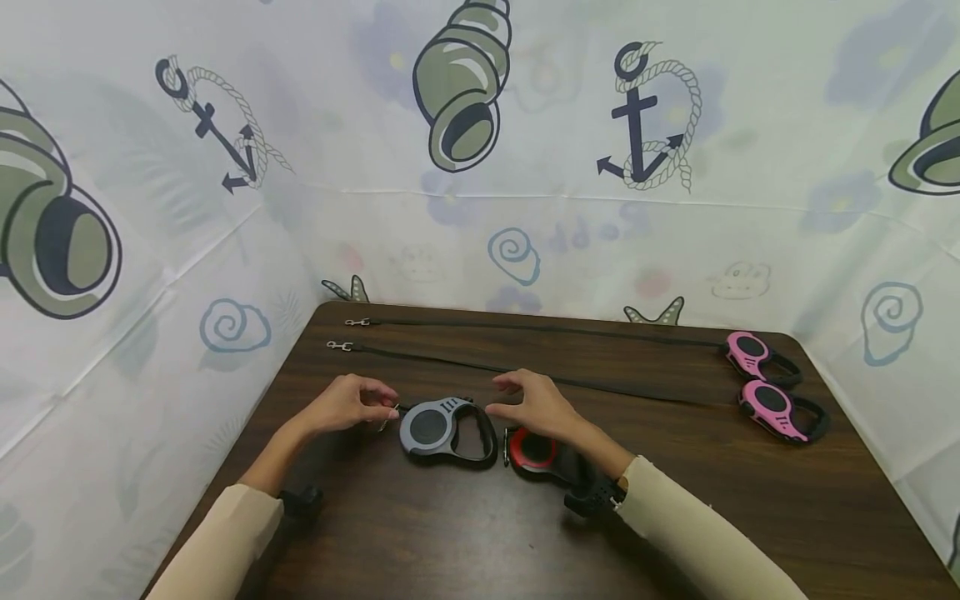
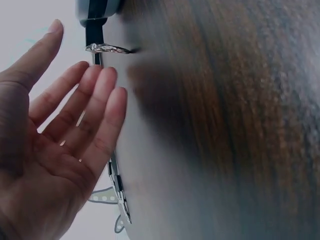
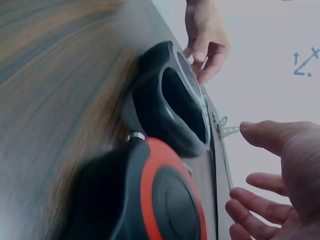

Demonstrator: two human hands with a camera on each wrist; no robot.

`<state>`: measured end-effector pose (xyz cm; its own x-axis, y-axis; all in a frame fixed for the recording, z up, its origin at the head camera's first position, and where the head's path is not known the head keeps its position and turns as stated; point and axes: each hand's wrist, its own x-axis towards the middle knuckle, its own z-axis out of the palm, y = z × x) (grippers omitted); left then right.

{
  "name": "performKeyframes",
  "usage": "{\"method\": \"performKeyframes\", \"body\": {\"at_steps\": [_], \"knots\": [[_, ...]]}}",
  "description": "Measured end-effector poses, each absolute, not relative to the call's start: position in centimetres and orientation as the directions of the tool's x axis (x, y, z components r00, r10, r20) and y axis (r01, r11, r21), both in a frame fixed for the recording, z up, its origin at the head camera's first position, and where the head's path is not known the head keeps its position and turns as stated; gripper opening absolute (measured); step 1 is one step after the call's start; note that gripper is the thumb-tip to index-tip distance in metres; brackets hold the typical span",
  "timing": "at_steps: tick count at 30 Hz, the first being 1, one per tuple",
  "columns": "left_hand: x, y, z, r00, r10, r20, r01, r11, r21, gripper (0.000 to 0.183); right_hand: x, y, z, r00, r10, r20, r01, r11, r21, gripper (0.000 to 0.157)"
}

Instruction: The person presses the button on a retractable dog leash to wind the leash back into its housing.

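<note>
A grey retractable dog leash (image 1: 429,427) with a black loop handle lies flat in the middle of the table. Beside its left end is my left hand (image 1: 348,406), thumb and fingers spread apart with nothing between them. The leash's metal clip (image 2: 107,48) shows just past those fingertips in the left wrist view. My right hand (image 1: 538,404) hovers near the grey leash's handle, its thumb apart from loosely bent fingers. Below that hand lies a red and black retractable leash (image 3: 172,200), partly hidden by the right forearm in the head view.
Two pink retractable leashes (image 1: 750,354) lie at the table's right side. Their black straps (image 1: 450,360) stretch left across the back, ending in metal clips (image 1: 340,345). A printed cloth (image 1: 375,233) hangs behind the wooden table (image 1: 420,533).
</note>
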<state>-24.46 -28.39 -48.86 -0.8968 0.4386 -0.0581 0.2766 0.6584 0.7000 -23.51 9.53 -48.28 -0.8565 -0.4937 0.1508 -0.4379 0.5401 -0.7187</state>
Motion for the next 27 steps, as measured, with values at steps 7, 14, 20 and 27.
{"method": "performKeyframes", "body": {"at_steps": [7,14,20,27], "knots": [[-24.9,-28.9,-49.0,-0.92,0.386,0.061,0.319,0.652,0.688,0.045,-23.1,12.4,-48.1,-0.824,-0.542,0.162,-0.47,0.496,-0.73,0.055],[-25.5,-29.4,-48.9,-0.916,0.353,0.189,0.379,0.611,0.695,0.047,-23.0,15.9,-48.0,-0.824,-0.523,0.216,-0.504,0.504,-0.702,0.054],[-26.0,-29.9,-49.4,-0.906,0.342,0.249,0.42,0.651,0.632,0.048,-22.9,19.2,-47.9,-0.827,-0.517,0.22,-0.51,0.525,-0.681,0.055],[-26.9,-30.7,-49.7,-0.893,0.348,0.287,0.451,0.692,0.564,0.047,-23.0,23.1,-48.3,-0.797,-0.541,0.268,-0.57,0.528,-0.63,0.053]]}}
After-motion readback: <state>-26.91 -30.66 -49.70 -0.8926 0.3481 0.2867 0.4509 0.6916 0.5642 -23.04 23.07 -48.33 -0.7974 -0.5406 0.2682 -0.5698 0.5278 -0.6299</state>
